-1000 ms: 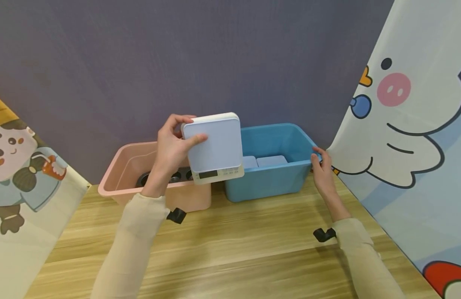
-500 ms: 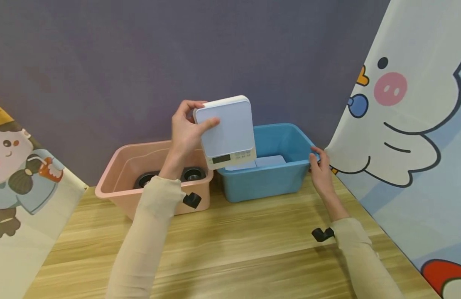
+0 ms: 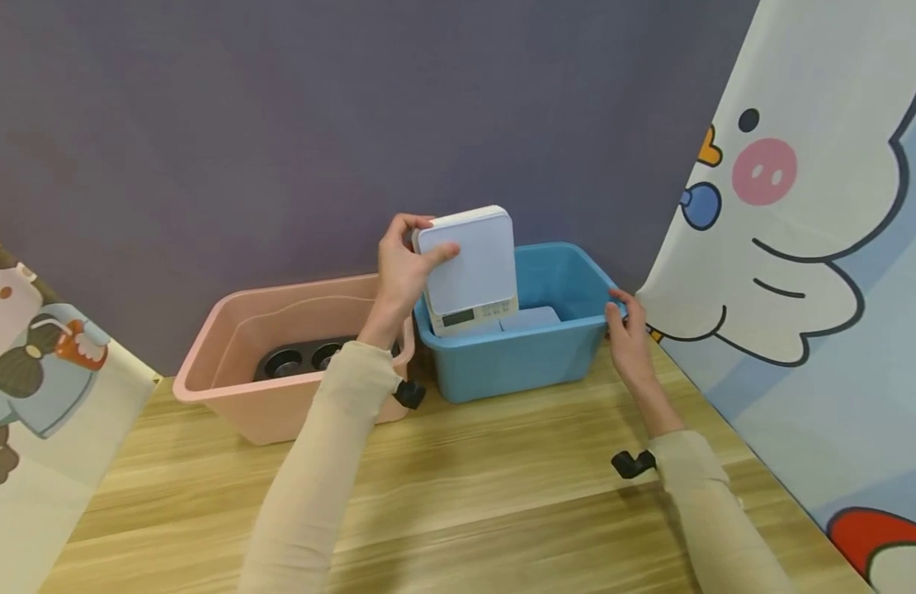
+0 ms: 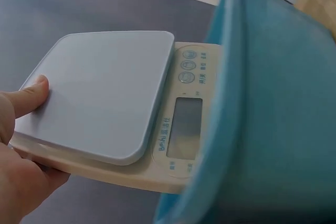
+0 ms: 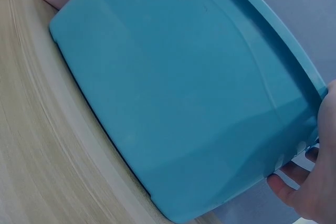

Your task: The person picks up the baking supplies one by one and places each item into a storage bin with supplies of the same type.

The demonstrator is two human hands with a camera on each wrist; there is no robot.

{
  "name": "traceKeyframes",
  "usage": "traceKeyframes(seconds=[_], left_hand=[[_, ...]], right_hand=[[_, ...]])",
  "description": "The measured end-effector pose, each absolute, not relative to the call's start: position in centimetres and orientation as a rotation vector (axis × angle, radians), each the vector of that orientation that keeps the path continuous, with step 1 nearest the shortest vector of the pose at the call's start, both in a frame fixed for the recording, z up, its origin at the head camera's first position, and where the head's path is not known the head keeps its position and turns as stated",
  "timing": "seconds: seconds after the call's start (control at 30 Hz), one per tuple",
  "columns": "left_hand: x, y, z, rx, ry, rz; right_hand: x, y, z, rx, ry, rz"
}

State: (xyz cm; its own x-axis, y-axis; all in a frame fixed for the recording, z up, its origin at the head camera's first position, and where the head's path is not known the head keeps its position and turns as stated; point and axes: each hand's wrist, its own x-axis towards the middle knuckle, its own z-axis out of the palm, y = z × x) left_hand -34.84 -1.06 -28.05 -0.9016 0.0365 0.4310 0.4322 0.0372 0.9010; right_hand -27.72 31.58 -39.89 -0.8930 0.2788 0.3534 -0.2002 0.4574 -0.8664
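Observation:
A white digital kitchen scale stands on edge at the left end of the blue bin, display end down. My left hand pinches its upper left side, thumb on the pale weighing plate and fingers behind. In the left wrist view, the scale's buttons and display are right at the bin's rim, which hides part of that end. My right hand grips the bin's right end at the rim; in the right wrist view its fingertips press the outer wall. Pale flat-topped items lie inside the bin.
To the left stands a pink bin with a dark muffin tin inside, partly behind my left forearm. Both bins rest on a wood-grain table. A dark grey backdrop rises behind, with cartoon-printed panels at the sides.
My left hand has carried the scale rightward from over the pink bin, first up, then down to the blue bin's left end. My right hand keeps its hold on the rim.

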Motion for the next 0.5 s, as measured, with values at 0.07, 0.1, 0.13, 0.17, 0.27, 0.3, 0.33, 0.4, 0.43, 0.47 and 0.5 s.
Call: traceKeyframes(seconds=[0.07, 0.1, 0.13, 0.17, 0.27, 0.3, 0.33, 0.4, 0.43, 0.47, 0.5], left_hand=[[-35.0, -0.7, -28.6, -0.464, -2.088, -1.911], [-35.2, -0.5, -28.9, -0.454, -2.116, -1.901], [-35.3, -0.4, -29.2, -0.437, -2.146, -1.891], [-35.4, -0.3, -29.5, -0.423, -2.173, -1.882], [-35.8, -0.1, -30.1, -0.378, -2.257, -1.853], [-35.9, 0.0, -30.3, -0.362, -2.285, -1.846], [-36.0, 0.1, -30.5, -0.348, -2.311, -1.842], [-36.2, 0.2, -30.8, -0.333, -2.357, -1.83], [-36.2, 0.3, -30.9, -0.333, -2.382, -1.809], [-36.3, 0.4, -31.1, -0.342, -2.407, -1.788], [-36.3, 0.5, -31.2, -0.362, -2.435, -1.757]], right_hand=[[-28.3, 31.9, -40.5, -0.067, -2.257, 1.43], [-28.6, 32.0, -40.8, -0.072, -2.254, 1.431], [-28.9, 32.2, -41.2, -0.073, -2.252, 1.427], [-29.2, 32.4, -41.5, -0.076, -2.249, 1.424], [-29.5, 32.6, -42.0, -0.077, -2.239, 1.407], [-29.6, 32.6, -42.1, -0.077, -2.233, 1.405], [-29.6, 32.7, -42.1, -0.076, -2.231, 1.402], [-29.4, 32.6, -42.0, -0.073, -2.23, 1.407], [-29.3, 32.6, -41.8, -0.067, -2.229, 1.415], [-29.1, 32.5, -41.6, -0.062, -2.229, 1.424], [-28.8, 32.4, -41.3, -0.05, -2.229, 1.434]])
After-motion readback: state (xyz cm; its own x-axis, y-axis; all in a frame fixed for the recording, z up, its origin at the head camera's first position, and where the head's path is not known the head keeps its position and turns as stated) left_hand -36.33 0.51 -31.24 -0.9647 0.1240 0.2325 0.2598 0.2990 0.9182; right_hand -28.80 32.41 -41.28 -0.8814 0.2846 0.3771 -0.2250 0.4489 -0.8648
